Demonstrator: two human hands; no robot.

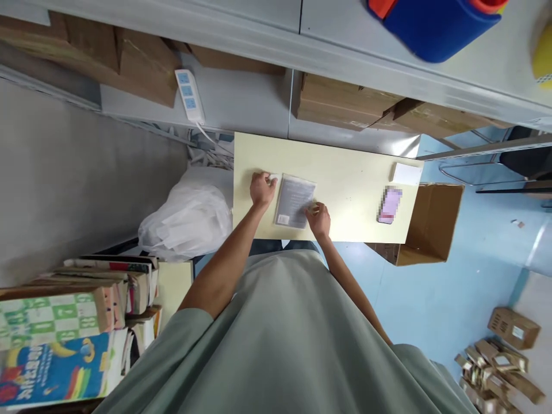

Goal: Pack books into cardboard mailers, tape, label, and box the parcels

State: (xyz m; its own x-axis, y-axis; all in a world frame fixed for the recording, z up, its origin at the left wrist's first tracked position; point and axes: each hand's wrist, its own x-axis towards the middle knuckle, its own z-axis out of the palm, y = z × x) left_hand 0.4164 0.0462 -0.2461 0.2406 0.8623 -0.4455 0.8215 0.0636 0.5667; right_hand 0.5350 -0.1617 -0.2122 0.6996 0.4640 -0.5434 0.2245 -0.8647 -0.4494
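A grey book (295,202) with a white label in its lower left corner lies flat on the cream table, and its edges look clear and shiny, like a plastic cover. My left hand (262,189) is just left of the book, fingers curled in a pinch by a small whitish bit at the book's upper left edge. Whether that bit is part of the cover I cannot tell. At the book's right edge, my right hand (319,221) has thumb and fingers pinched together. Something pale shows at its fingertips, too small to name.
On the cream table (345,172) lie a phone (390,205) and a white box (406,173) to the right. An open carton (433,224) stands beyond that end. A white plastic bag (190,215), stacked books (56,351) and a power strip (188,96) are at left.
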